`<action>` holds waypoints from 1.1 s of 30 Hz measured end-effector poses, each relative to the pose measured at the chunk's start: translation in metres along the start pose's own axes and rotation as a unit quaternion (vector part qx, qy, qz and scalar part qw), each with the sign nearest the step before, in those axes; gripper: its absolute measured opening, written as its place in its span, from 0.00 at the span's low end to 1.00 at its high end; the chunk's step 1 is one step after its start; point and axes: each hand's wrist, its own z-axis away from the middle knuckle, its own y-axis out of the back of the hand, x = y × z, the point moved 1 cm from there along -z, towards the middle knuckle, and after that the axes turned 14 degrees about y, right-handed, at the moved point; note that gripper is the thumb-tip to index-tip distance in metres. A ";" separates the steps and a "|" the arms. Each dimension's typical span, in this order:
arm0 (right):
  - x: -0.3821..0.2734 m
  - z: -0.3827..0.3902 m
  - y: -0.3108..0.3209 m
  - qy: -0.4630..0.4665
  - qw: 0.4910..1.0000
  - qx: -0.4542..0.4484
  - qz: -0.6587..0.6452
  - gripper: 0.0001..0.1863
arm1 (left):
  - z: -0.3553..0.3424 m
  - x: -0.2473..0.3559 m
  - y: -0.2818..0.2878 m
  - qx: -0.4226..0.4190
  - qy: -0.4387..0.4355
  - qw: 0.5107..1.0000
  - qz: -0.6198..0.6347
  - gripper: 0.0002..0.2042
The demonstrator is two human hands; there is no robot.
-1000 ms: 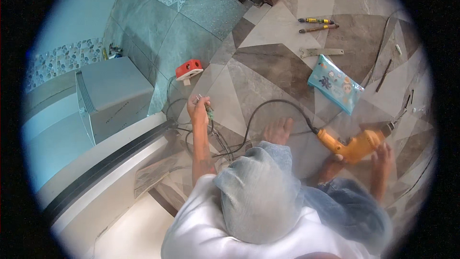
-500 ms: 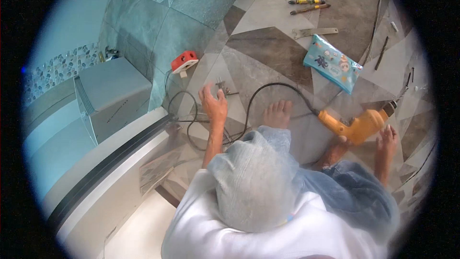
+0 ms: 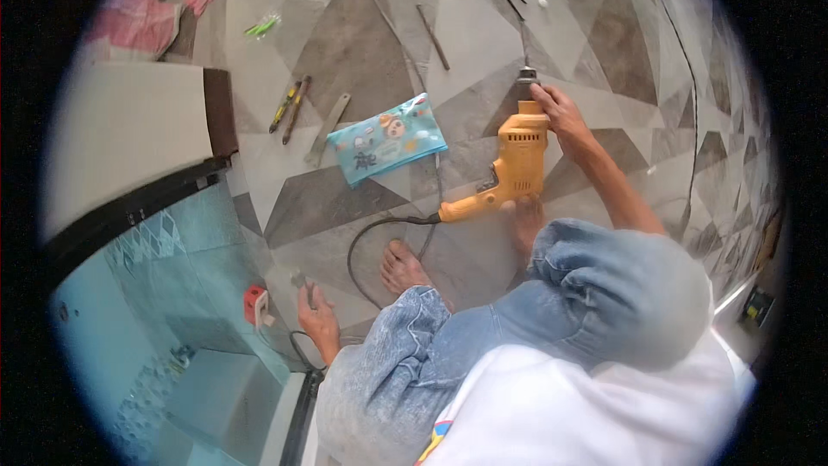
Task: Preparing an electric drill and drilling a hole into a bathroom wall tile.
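Note:
A yellow-orange power drill (image 3: 522,155) lies on the tiled floor, its long thin bit (image 3: 523,39) pointing away from me. My right hand (image 3: 556,116) is closed around the dark chuck (image 3: 527,79). From the drill's handle a black cord (image 3: 352,250) loops back past my foot (image 3: 401,267) and goes out of sight behind my knee. At lower left, my left hand (image 3: 319,319) is closed on a small grey plug (image 3: 298,280), its tip showing beyond the fingers. Beside that hand stands a red and white socket block (image 3: 255,305).
A light-blue printed pouch (image 3: 388,140) lies left of the drill, with a pale flat wrench (image 3: 328,129) and two pens or markers (image 3: 290,108) beyond it. A dark rod (image 3: 433,37) is farther off. Pink cloth (image 3: 134,24) lies far left; a grey box (image 3: 224,401) stands lower left.
The view has swung round, shifting the drill toward the middle. My right hand has moved from beside the drill onto its chuck. My left hand, spread beside the plug before, has closed on it.

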 end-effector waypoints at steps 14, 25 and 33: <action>0.005 -0.017 0.006 0.077 0.954 -0.132 -0.259 0.20 | 0.053 0.335 -0.079 -0.537 0.018 0.834 -0.123 0.09; 0.020 0.004 0.017 0.042 0.932 -0.124 -0.338 0.32 | 0.064 0.381 -0.217 -0.551 -0.031 0.833 0.040 0.11; 0.023 -0.001 0.019 0.001 0.880 -0.178 -0.441 0.24 | 0.060 0.365 -0.246 -0.550 -0.052 0.825 0.119 0.08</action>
